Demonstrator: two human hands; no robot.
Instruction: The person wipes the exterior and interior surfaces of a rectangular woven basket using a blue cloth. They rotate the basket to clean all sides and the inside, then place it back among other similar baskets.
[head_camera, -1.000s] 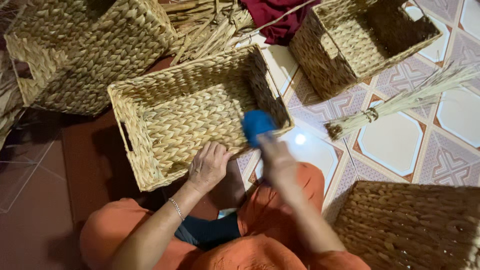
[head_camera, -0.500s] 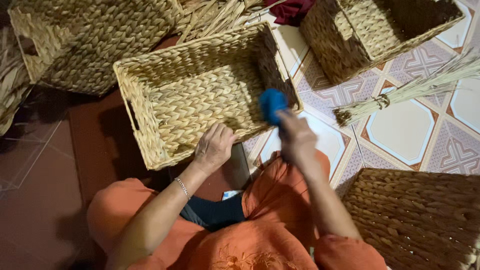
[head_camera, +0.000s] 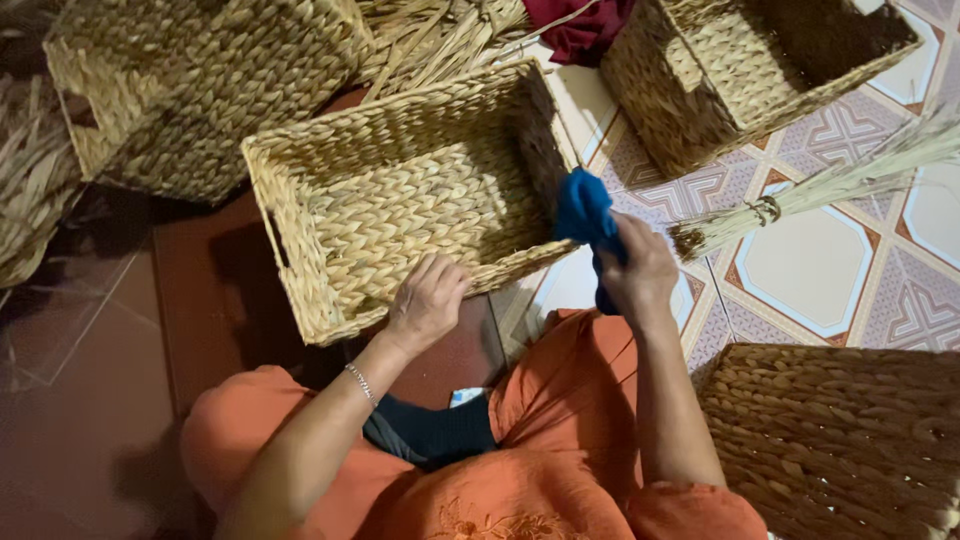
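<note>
hands at the basket rim, much cut off

our right hand is closed around a blue cloth, which bunches out above the fingers and touches the near right corner of the open woven basket. we cannot see how much of the cloth the fist hides. our left hand is curled over the near rim of that same basket, fingers gripping the weave; the fingertips are tucked out of sight, and a thin bracelet sits on the wrist.

we count four baskets: the open one under our hands, one tipped on its side at upper left, one at upper right cut by the frame, and one at lower right, only partly in view. one tied bundle of straw lies on the patterned tiles, its end running out of the frame. loose straw and a dark red cloth lie behind the open basket, both cropped at the top.
</note>
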